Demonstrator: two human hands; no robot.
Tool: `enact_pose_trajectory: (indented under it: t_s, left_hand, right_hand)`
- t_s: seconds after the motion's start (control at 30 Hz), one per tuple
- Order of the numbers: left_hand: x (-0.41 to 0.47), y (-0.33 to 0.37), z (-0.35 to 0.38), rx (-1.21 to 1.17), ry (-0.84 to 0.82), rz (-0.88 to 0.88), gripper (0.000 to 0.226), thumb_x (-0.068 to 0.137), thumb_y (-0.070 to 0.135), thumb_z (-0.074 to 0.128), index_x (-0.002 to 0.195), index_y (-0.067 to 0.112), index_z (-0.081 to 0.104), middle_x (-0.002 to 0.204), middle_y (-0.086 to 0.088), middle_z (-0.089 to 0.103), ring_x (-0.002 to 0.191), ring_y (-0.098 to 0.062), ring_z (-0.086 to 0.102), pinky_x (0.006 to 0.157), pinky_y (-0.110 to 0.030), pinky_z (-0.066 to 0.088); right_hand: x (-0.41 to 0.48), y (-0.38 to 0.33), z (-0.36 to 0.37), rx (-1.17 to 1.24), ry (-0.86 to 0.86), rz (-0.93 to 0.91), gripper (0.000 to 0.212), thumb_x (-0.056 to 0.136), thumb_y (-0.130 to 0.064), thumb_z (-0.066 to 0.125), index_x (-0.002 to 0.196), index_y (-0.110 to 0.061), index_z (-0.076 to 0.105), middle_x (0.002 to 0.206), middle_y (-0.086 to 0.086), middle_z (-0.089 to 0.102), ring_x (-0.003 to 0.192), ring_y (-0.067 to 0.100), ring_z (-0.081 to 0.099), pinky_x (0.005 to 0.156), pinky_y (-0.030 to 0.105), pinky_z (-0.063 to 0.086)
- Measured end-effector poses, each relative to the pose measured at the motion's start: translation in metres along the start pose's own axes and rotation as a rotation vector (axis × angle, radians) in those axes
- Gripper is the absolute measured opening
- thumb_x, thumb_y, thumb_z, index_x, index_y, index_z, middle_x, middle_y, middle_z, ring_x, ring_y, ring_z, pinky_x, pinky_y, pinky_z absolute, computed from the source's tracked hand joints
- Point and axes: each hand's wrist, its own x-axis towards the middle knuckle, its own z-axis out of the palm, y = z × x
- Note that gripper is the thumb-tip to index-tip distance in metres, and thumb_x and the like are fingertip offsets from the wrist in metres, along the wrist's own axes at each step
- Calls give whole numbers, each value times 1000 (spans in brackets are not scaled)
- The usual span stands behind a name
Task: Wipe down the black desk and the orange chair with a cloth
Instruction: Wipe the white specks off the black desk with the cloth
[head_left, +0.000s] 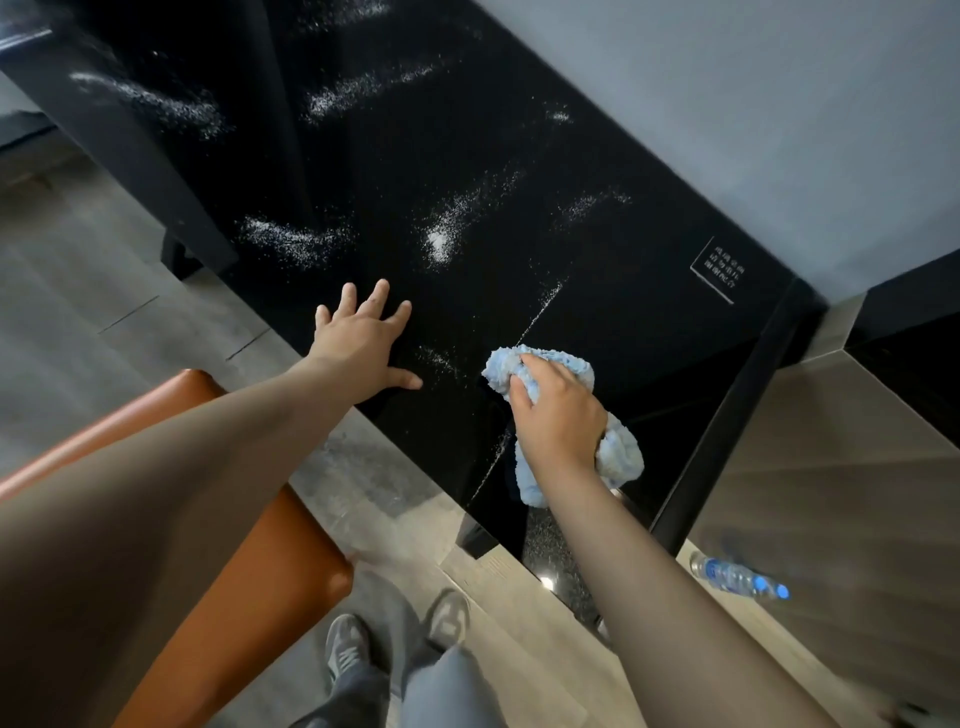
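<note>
Her right hand (558, 415) gripped the fluffy light-blue cloth (550, 410); the white powder (441, 239) lay up-frame, nearer her flat, open left hand (363, 340).

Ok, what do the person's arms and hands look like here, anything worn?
Left hand and right hand are bare: no gloves, rings or watch visible. Left forearm and right forearm are bare too, no sleeve in view.

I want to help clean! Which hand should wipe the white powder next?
Right hand: it grips the cloth on the desk, near the powder. The left hand lies flat on the desk, holding nothing.
</note>
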Motion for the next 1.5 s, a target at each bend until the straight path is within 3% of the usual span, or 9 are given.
enact_pose_trajectory:
  t_s: [0.27, 0.7, 1.1, 1.5]
  left_hand:
    - [6, 0, -1, 19, -7, -2, 103, 77, 63, 63, 154, 29, 4, 161, -4, -12, 146, -38, -9, 116, -59, 7]
    - [10, -2, 1, 36, 9, 13, 104, 75, 67, 63, 154, 31, 5, 161, -3, -10, 146, -39, -8, 116, -60, 9]
    - [7, -1, -4, 34, -13, 14, 103, 76, 66, 62, 154, 32, 4, 161, -4, -11, 146, -38, -10, 116, -61, 8]
    - [4, -2, -5, 30, -6, 25, 103, 77, 67, 61, 154, 31, 4, 161, -4, -11, 146, -39, -10, 115, -61, 8]
  right_hand:
    - [-27, -10, 2, 48, 10, 10, 33, 93, -31, 51, 125, -29, 59, 119, -8, 63, 105, 14, 58, 74, 29, 44]
    - [-73, -27, 9, 81, 87, -11, 27, 87, -29, 63, 114, -27, 67, 101, -6, 69, 87, 15, 63, 61, 23, 37]
    - [-110, -40, 15, 68, 59, -11, 30, 84, -32, 67, 114, -31, 66, 105, -9, 69, 87, 12, 65, 60, 25, 44]
    - [-138, -45, -4, 61, -141, -113, 32, 90, -34, 55, 121, -30, 62, 107, -6, 69, 90, 11, 65, 72, 28, 53]
